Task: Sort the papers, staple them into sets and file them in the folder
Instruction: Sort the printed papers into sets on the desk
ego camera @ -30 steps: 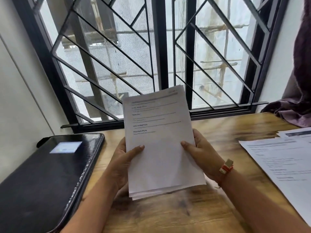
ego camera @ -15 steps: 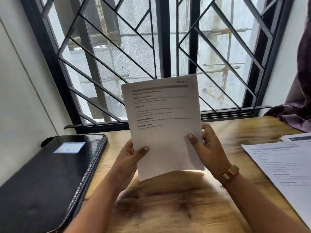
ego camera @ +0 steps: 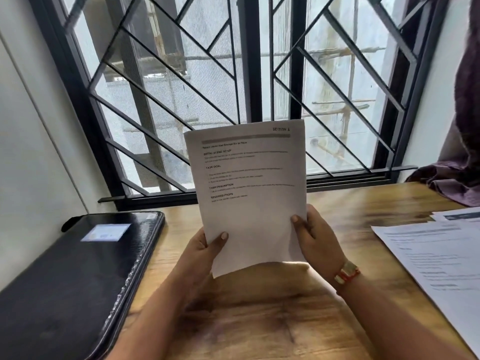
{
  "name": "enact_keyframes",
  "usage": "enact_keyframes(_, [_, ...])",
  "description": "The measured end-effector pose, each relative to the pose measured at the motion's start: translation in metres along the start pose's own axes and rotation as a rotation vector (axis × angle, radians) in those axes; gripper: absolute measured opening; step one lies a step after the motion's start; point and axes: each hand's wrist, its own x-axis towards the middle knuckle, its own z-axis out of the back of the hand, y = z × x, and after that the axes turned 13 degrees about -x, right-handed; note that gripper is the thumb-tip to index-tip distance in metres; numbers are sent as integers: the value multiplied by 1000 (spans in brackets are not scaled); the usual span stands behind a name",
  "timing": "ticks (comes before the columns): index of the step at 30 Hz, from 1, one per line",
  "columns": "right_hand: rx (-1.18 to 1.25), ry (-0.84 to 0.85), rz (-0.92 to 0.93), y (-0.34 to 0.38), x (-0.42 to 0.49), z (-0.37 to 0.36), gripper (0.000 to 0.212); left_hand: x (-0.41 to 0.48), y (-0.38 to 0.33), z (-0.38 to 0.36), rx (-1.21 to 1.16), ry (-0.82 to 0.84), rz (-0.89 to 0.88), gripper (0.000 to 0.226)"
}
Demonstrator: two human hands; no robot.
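I hold a thin stack of white printed papers (ego camera: pixel 249 193) upright above the wooden table (ego camera: pixel 259 320), in front of the window. My left hand (ego camera: pixel 205 250) grips its lower left edge, thumb on the front. My right hand (ego camera: pixel 315 237) grips the lower right edge, thumb on the front and fingers behind. The top sheet shows headings and lines of text. A closed black folder (ego camera: pixel 67 279) lies flat at the table's left. More printed sheets (ego camera: pixel 439 258) lie on the table at the right.
A barred window (ego camera: pixel 244 87) runs along the table's far edge. A white wall stands at the left. Dark purple cloth (ego camera: pixel 457 175) hangs and bunches at the right rear corner. Bare wood shows between the folder and the loose sheets.
The stack has risen from leaning low over the table to standing upright and higher. Its edges now line up, where lower sheets stuck out before. Both hands kept their grip.
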Motion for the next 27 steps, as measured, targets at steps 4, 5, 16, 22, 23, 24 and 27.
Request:
enact_keyframes(4, [26, -66, -21, 0, 1, 2, 22, 1, -1, 0, -7, 5, -20, 35])
enact_keyframes(5, [28, -83, -27, 0, 2, 2, 20, 0, -2, -1, -20, 10, -17, 35])
enact_keyframes(16, [37, -8, -54, 5, -2, -4, 24, -6, -7, -9, -117, -6, 64, 30])
enact_keyframes(22, [44, -21, -33, 10, -4, -1, 28, -6, -9, -11, -132, -60, 42, 39])
enact_keyframes(23, [49, -19, -28, 11, -4, -1, 29, -6, -9, -11, -146, -65, 45, 41])
enact_keyframes(24, [58, -17, -25, 12, -5, -1, 30, -6, -9, -11, -159, -66, 49, 44])
enact_keyframes(27, [75, -6, -20, 15, -7, -2, 30, -7, -9, -12, -194, -61, 51, 47])
